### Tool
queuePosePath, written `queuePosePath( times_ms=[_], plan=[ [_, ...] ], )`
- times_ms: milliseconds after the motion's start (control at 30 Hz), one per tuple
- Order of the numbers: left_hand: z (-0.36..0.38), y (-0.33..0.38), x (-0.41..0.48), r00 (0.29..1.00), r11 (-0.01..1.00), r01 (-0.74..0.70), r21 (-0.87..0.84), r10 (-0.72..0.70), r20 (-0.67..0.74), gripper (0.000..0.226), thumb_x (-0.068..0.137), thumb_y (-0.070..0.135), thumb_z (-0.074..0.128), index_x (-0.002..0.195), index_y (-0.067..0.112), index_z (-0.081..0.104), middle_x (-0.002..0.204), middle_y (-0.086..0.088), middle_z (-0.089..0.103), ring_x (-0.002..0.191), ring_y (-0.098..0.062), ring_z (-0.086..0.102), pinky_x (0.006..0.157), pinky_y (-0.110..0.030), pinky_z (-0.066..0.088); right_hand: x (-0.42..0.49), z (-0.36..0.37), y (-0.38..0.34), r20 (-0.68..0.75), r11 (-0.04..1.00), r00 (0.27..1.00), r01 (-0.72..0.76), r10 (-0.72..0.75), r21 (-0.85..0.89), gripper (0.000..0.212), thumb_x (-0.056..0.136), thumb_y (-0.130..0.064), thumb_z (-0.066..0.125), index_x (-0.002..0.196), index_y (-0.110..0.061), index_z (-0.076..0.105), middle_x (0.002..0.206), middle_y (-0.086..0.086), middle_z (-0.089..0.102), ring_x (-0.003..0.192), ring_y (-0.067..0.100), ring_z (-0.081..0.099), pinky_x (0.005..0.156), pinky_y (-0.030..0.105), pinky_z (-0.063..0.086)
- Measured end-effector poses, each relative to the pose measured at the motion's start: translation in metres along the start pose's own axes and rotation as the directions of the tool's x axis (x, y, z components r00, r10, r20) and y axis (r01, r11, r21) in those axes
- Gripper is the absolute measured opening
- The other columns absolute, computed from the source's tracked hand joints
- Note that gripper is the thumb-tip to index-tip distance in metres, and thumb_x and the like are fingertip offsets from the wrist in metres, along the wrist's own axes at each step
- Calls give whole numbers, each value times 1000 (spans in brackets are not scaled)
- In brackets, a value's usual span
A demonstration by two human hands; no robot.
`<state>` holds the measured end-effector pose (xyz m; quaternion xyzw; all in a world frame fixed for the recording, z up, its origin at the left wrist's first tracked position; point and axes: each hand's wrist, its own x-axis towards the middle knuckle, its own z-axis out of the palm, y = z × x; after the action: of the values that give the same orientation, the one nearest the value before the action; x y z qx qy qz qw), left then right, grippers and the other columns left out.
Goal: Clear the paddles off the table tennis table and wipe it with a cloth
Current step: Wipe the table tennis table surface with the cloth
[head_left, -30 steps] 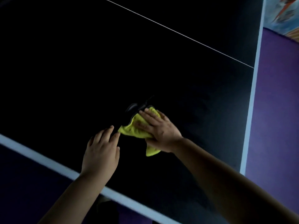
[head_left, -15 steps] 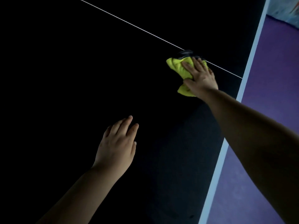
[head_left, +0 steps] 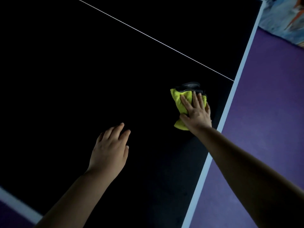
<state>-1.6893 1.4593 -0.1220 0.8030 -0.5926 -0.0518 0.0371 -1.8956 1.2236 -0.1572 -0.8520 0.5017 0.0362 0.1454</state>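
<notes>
A bunched yellow cloth [head_left: 178,100] with a dark grey edge lies on the dark table tennis table [head_left: 82,79], near its right side. My right hand [head_left: 196,111] presses flat on the cloth, fingers spread over it. My left hand [head_left: 110,148] rests palm down on the table, lower and to the left, holding nothing, fingers slightly apart. No paddle is in view.
A thin white centre line [head_left: 148,36] crosses the table diagonally. The table's pale right edge [head_left: 230,102] borders a purple floor [head_left: 266,112]. A second pale edge [head_left: 16,206] shows at the lower left. A colourful patterned surface [head_left: 286,15] is at the top right.
My right hand slid the cloth from the middle of the table out to the centre line, then back toward me along the right edge. My left hand stayed flat on the table.
</notes>
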Motion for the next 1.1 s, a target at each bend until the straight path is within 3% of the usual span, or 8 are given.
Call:
queuePosePath(
  times_ms=[300, 433, 633, 733, 900, 1000, 1100],
  plan=[
    [-3, -35, -155, 992, 990, 129, -59, -130, -2, 51, 69, 17, 78, 117, 8, 64, 125, -13, 60, 106, -32, 62, 83, -46, 50, -143, 55, -137, 100, 957, 955, 285, -280, -49, 83, 79, -56, 40, 154, -40, 10, 164, 6, -9, 149, 24, -15, 118, 47, -8],
    [-5, -57, -235, 967, 965, 252, -72, -248, 64, 54, 71, 16, 77, 122, 6, 60, 127, -15, 58, 110, -32, 60, 86, -47, 49, -198, 77, -201, 164, 916, 910, 396, -382, -67, 82, 86, -54, 49, 154, -42, 5, 163, 6, -14, 149, 24, -18, 117, 48, -12],
    [-9, -63, -302, 925, 926, 370, -78, -360, 118, 55, 76, 16, 73, 127, 5, 55, 131, -15, 55, 113, -32, 57, 90, -46, 47, -265, 101, -258, 264, 815, 803, 572, -534, -92, 76, 92, -46, 46, 154, -40, 1, 161, 6, -22, 146, 24, -26, 118, 51, -13],
    [-14, -49, -305, 931, 929, 359, -91, -350, 100, 54, 76, 16, 72, 126, 5, 55, 130, -16, 55, 114, -33, 57, 90, -46, 47, -293, 104, -254, 320, 771, 742, 634, -589, -51, 77, 90, -42, 50, 154, -42, 6, 162, 1, -20, 146, 19, -27, 118, 48, -15],
    [-23, -21, -281, 948, 942, 319, -102, -314, 56, 54, 74, 13, 75, 124, 3, 57, 129, -17, 56, 111, -35, 58, 88, -48, 48, -301, 99, -194, 358, 612, 584, 790, -728, -43, 74, 91, -44, 48, 154, -41, 9, 163, -2, -15, 146, 14, -24, 118, 42, -17],
    [-22, -2, -257, 956, 952, 291, -89, -286, 67, 54, 73, 14, 76, 123, 4, 59, 130, -16, 56, 112, -34, 58, 88, -48, 48, -274, 89, -146, 323, 610, 600, 788, -732, -83, 74, 87, -46, 46, 153, -42, 12, 163, -4, -10, 147, 12, -20, 118, 41, -15],
    [-17, 22, -224, 958, 955, 282, -92, -274, 85, 54, 74, 15, 76, 124, 5, 58, 131, -15, 55, 113, -35, 57, 88, -49, 47, -231, 75, -91, 177, 668, 672, 738, -719, -90, 75, 78, -49, 43, 150, -40, 28, 163, -1, 11, 151, 19, 3, 120, 45, 4]
  ],
)
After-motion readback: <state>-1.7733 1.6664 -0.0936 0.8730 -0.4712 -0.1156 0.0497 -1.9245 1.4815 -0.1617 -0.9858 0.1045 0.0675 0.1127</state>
